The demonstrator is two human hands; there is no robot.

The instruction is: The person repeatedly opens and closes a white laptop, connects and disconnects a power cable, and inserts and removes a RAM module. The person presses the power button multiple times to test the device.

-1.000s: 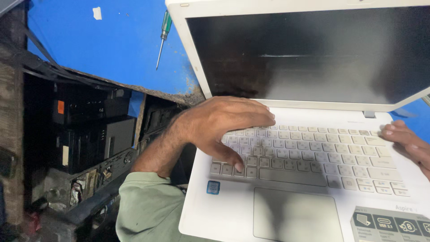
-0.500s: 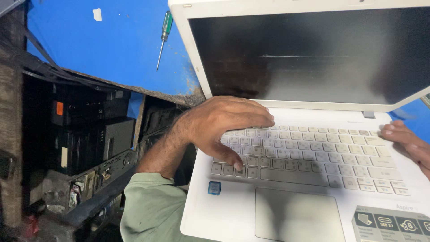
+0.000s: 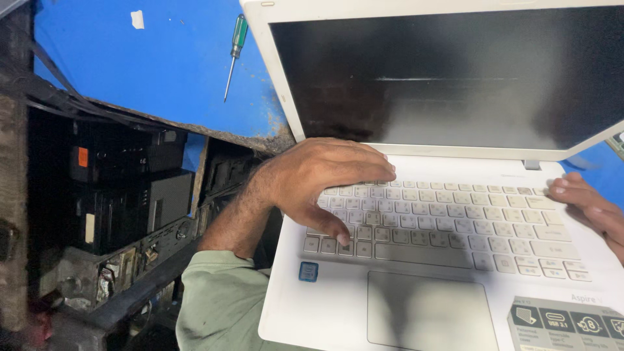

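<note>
A white laptop (image 3: pixel 325 305) lies open in front of me, its screen (image 3: pixel 455 84) dark. My left hand (image 3: pixel 325 182) rests spread over the left half of the keyboard (image 3: pixel 455 224), fingertips on the top key row and thumb on a lower key. My right hand (image 3: pixel 588 205) touches the keyboard's upper right corner with its fingertips; most of it is cut off by the frame edge. Neither hand holds anything. A grey touchpad (image 3: pixel 429 312) sits below the keys.
The laptop sits on a blue tabletop (image 3: pixel 162 71) with a chipped front edge. A green-handled screwdriver (image 3: pixel 234 55) lies on it left of the screen. Under the table at left are dark electronic boxes (image 3: pixel 123 188) and cables.
Both hands stay on the keyboard in almost the same place. The view has shifted very slightly.
</note>
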